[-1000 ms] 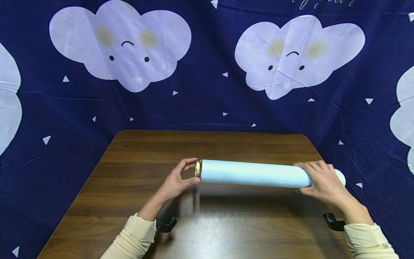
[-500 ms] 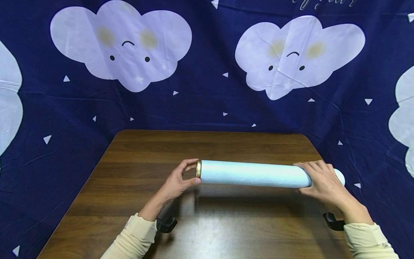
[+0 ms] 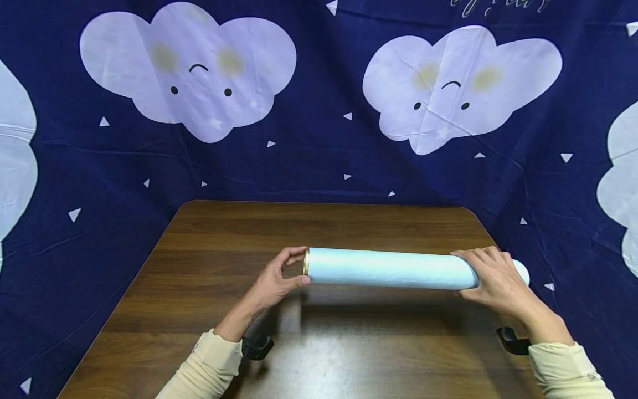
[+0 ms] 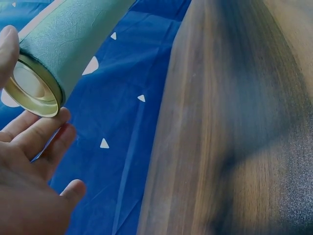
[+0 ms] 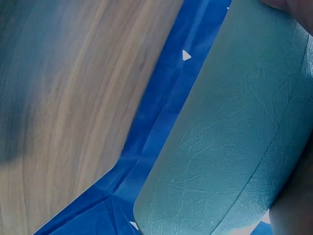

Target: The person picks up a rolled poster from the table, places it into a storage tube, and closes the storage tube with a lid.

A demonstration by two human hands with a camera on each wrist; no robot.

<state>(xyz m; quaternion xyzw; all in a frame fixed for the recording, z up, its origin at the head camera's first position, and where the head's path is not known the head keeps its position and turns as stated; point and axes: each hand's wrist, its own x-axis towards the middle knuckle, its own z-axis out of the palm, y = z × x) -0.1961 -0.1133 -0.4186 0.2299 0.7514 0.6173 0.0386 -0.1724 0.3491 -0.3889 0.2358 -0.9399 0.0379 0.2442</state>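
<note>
A long pale-blue cardboard tube (image 3: 384, 269) with a textured, seamed covering is held level above the table. My right hand (image 3: 498, 280) grips it near its right end, and the rounded tip sticks out past the hand. At the left end sits a gold metal lid (image 3: 306, 261), pinched at its edge between the thumb and fingers of my left hand (image 3: 271, 285). In the left wrist view the lid (image 4: 34, 88) shows a recessed face and a raised rim, flush against the tube's end. The right wrist view is mostly filled by the tube (image 5: 220, 122).
Beneath the tube is a brown wood-grain table (image 3: 319, 343) with rounded far corners. A dark-blue cloth (image 3: 324, 144) printed with clouds and small triangles hangs behind and beside it. Black wrist devices (image 3: 257, 347) sit at both sleeves.
The gold lid, pinched by my left hand, has moved right into the tube's left end; the narrow gap between them has closed. My right hand stays nearly in place.
</note>
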